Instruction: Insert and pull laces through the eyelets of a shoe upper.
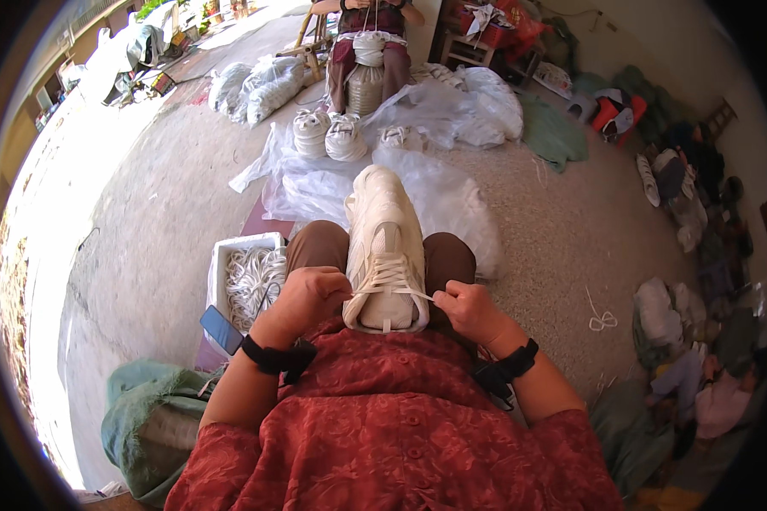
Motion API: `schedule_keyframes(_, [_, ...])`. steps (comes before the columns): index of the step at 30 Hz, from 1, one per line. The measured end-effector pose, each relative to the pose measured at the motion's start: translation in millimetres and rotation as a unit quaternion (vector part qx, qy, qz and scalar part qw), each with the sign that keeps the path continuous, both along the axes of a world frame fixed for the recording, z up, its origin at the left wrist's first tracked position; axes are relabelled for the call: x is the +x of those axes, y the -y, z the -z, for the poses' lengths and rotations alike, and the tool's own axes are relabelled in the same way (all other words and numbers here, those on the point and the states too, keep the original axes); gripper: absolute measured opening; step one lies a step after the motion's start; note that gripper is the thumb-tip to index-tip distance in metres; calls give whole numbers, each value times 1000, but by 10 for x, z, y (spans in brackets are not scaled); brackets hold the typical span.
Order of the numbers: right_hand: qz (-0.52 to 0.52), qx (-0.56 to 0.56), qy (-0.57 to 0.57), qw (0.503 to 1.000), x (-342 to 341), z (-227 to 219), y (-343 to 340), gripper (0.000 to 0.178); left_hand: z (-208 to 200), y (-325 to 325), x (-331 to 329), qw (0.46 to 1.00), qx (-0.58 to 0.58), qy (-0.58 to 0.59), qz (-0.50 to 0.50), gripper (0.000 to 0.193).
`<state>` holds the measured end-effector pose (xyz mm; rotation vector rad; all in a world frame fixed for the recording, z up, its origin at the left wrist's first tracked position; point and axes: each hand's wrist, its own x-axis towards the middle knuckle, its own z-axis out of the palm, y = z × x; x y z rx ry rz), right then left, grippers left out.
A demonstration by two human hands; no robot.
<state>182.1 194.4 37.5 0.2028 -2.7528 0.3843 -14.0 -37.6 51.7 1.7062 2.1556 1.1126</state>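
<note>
A cream-coloured sneaker (385, 217) rests between my knees, toe pointing away from me and its opening toward my body. Its lace (389, 274) criss-crosses over the tongue, and the two ends run out sideways from the top eyelets. My left hand (314, 294) is closed on the lace end at the shoe's left side. On the other side, my right hand (466, 308) pinches the opposite end. Both ends look stretched taut between hand and shoe.
Left of my knee stands a white box (222, 277) of loose white laces. Ahead, finished-looking sneakers (328, 134) sit among clear plastic bags (435, 192). A co-worker (371, 51) sits beyond them. A green sack (149, 426) lies at lower left; piled shoes and cloth (682, 324) line the right.
</note>
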Motion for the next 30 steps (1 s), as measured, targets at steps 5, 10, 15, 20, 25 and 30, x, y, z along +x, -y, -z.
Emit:
schedule_keyframes(5, [98,-214,-17,972,497,32,-544,4,175,740,-437,958,-85,229,-147,1])
schedule_keyframes(10, [311,-360,29,879,1352,183,-1286,13,386,1736,-917,909,-133,289,-270,2])
schedule_keyframes(15, [434,-324,39,840,2313,508,-1731,16,580,2556,-1095,860,-133,350,-346,3])
schedule_keyframes(20, [489,-286,52,823,2964,673,-1782,16,794,3178,-1065,803,-200,357,-433,1])
schedule_keyframes(25, [514,-299,61,802,3370,1000,-1823,17,1038,3667,-1029,768,-252,335,-484,5])
schedule_keyframes(30, [527,-336,142,768,2762,1120,-1688,11,1243,3360,-1032,796,-321,74,-507,20])
